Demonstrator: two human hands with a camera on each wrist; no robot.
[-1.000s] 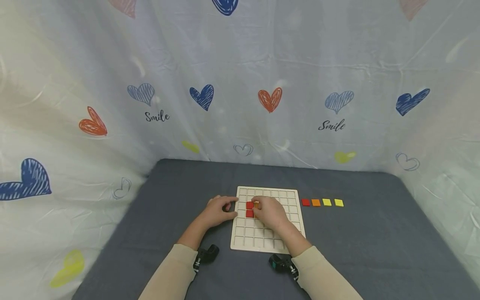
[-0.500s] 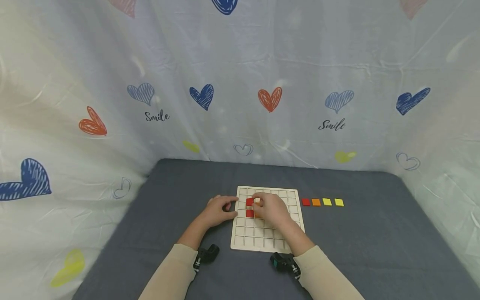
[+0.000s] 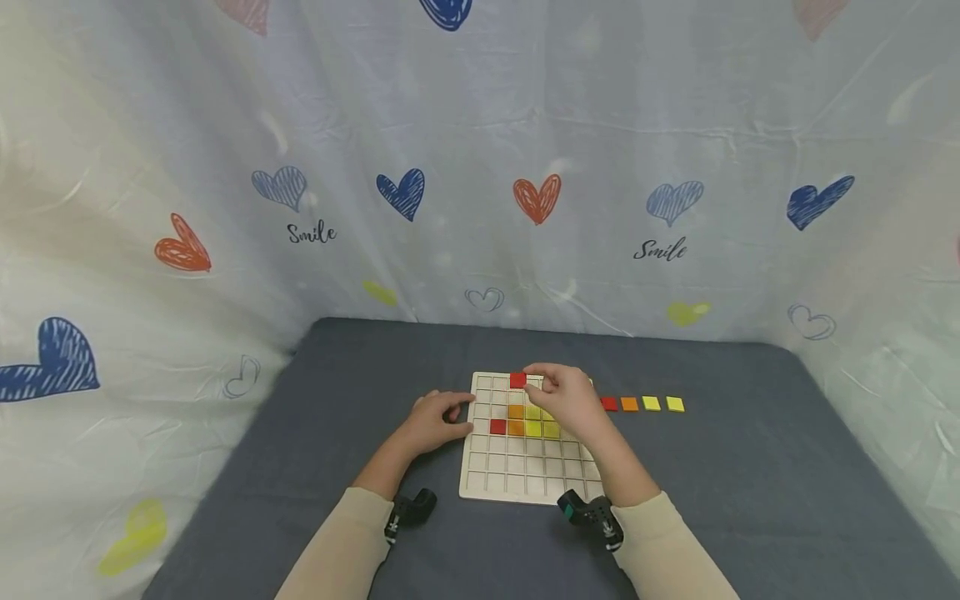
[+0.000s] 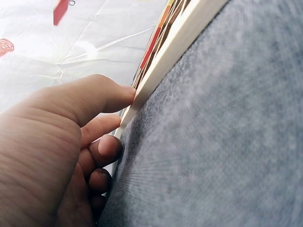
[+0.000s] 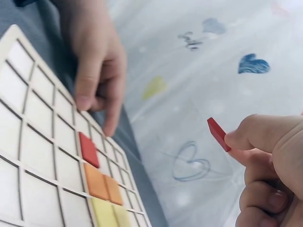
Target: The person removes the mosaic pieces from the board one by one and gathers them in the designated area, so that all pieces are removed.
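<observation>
Left hand (image 3: 437, 422): fingers parted, touching board's (image 3: 497, 462) left edge; brace.
Right hand (image 3: 564, 400): pinches red tile (image 3: 517, 381).
Red tile: seemingly above far edge; level before lowering.

A person wears plain beige sleeves, the left sleeve (image 3: 337, 542) and right sleeve (image 3: 675, 546) each ending partway down the forearm. Beside the left cuff sits a compact black wrist camera (image 3: 422, 504), its dark mount (image 3: 392, 525) flecked with pale pieces too small to make out. A matching black unit (image 3: 588, 512) beside the right cuff bears a small green patch (image 3: 567, 512). The left hand (image 3: 433, 422) and right hand (image 3: 564, 400) are bare.
</observation>
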